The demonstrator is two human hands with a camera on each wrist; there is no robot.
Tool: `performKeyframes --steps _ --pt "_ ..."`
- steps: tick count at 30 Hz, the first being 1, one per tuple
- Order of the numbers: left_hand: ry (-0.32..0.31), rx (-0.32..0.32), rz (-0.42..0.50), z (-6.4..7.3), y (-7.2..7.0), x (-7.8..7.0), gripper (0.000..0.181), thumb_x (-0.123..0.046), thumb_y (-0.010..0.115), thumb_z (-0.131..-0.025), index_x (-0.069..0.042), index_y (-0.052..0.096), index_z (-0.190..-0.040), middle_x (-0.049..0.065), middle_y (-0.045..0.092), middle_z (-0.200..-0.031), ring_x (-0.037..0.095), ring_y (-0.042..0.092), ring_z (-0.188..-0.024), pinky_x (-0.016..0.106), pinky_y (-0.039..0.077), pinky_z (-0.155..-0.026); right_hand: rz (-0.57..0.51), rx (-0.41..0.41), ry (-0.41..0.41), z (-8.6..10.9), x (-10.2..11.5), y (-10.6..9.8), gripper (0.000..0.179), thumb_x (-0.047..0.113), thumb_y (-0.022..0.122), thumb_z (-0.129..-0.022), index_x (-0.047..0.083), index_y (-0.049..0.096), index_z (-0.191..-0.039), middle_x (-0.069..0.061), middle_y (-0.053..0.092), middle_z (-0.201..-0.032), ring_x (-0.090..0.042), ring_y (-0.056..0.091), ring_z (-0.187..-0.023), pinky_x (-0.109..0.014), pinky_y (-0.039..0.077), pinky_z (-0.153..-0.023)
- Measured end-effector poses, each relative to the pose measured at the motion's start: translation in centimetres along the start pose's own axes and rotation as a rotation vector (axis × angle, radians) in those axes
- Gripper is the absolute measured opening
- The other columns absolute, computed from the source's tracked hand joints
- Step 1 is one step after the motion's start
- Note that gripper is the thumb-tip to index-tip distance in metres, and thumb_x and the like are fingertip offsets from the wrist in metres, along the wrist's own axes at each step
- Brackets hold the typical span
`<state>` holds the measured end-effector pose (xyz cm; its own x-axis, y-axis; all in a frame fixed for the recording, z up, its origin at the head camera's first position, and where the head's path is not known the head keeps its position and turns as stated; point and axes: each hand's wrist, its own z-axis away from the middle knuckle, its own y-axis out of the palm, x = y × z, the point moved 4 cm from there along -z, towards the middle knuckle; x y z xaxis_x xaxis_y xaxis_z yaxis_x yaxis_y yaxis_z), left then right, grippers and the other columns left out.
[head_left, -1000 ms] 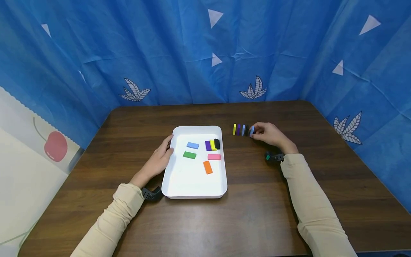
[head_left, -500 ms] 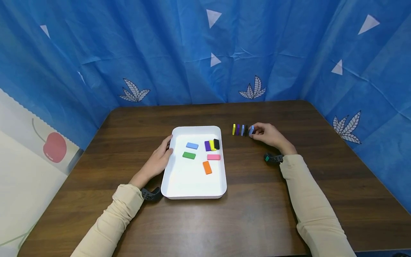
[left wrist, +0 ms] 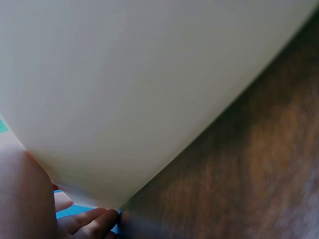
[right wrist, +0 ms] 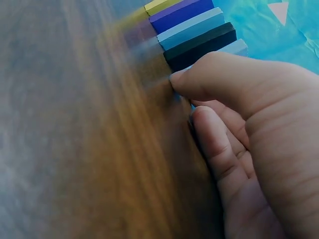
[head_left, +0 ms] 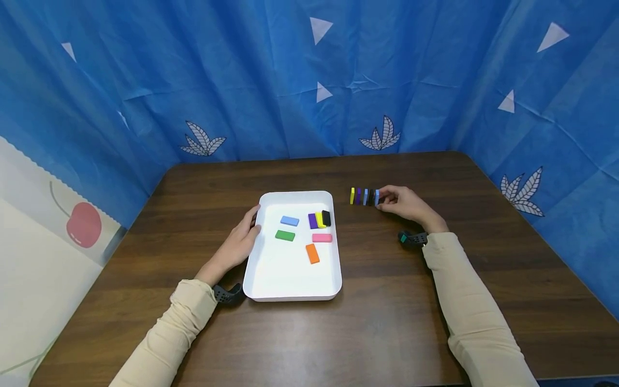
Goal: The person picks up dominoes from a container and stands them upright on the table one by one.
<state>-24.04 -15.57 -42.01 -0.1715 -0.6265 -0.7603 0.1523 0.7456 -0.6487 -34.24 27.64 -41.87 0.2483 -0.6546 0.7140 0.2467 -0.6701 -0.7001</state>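
Observation:
A row of thin upright blocks stands on the table right of the white tray (head_left: 292, 299): yellow (head_left: 352, 196), purple (head_left: 358, 196), light blue (head_left: 365, 197), black (head_left: 371, 198) and a second light blue block (head_left: 377, 198) at the right end. My right hand (head_left: 403, 205) pinches that end block, standing upright close to the black block. In the right wrist view the thumb (right wrist: 209, 74) hides much of it. My left hand (head_left: 239, 241) holds the tray's left side; the left wrist view shows fingers (left wrist: 94, 221) by the wall's lower edge.
Inside the tray lie blue (head_left: 289, 221), green (head_left: 285, 235), pink (head_left: 322, 238) and orange (head_left: 312, 253) blocks. Purple, yellow and black (head_left: 326, 218) ones lean together by its right wall. A blue curtain (head_left: 280, 80) hangs behind the wooden table (head_left: 387, 322).
The end light blue block, tilted before, now stands straight and nearer the black block. My right hand has shifted only slightly; my left hand stays on the tray.

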Motion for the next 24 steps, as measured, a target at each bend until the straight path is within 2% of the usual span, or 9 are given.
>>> performKeyframes --steps 6,14,24 --pt "0.001 0.001 0.011 0.0 0.0 0.1 0.060 -0.021 0.034 -0.111 -0.010 0.013 -0.166 0.024 0.027 -0.166 0.040 0.034 -0.150 0.058 0.032 -0.119 0.021 0.013 -0.008 0.1 0.4 -0.3 0.047 0.021 0.073 -0.097 0.003 0.059 -0.138 -0.018 0.068 -0.117 -0.029 0.064 -0.104 -0.040 0.052 -0.090" --pt "0.009 -0.001 0.008 -0.1 0.0 0.1 0.060 -0.020 0.035 -0.111 -0.009 0.013 -0.166 0.024 0.028 -0.166 0.039 0.035 -0.150 0.058 0.032 -0.119 0.059 0.008 -0.011 0.0 1.6 -1.2 0.056 0.026 0.076 -0.095 0.003 0.056 -0.142 -0.023 0.062 -0.134 -0.038 0.061 -0.120 -0.056 0.051 -0.103" --pt "0.007 0.002 0.015 -0.2 -0.2 0.2 0.060 -0.020 0.035 -0.111 -0.009 0.013 -0.166 0.024 0.028 -0.166 0.039 0.035 -0.150 0.058 0.032 -0.119 0.079 -0.035 -0.057 -0.2 3.4 -1.7 0.058 0.024 0.078 -0.094 0.001 0.055 -0.142 -0.021 0.060 -0.140 -0.037 0.057 -0.126 -0.056 0.048 -0.107"
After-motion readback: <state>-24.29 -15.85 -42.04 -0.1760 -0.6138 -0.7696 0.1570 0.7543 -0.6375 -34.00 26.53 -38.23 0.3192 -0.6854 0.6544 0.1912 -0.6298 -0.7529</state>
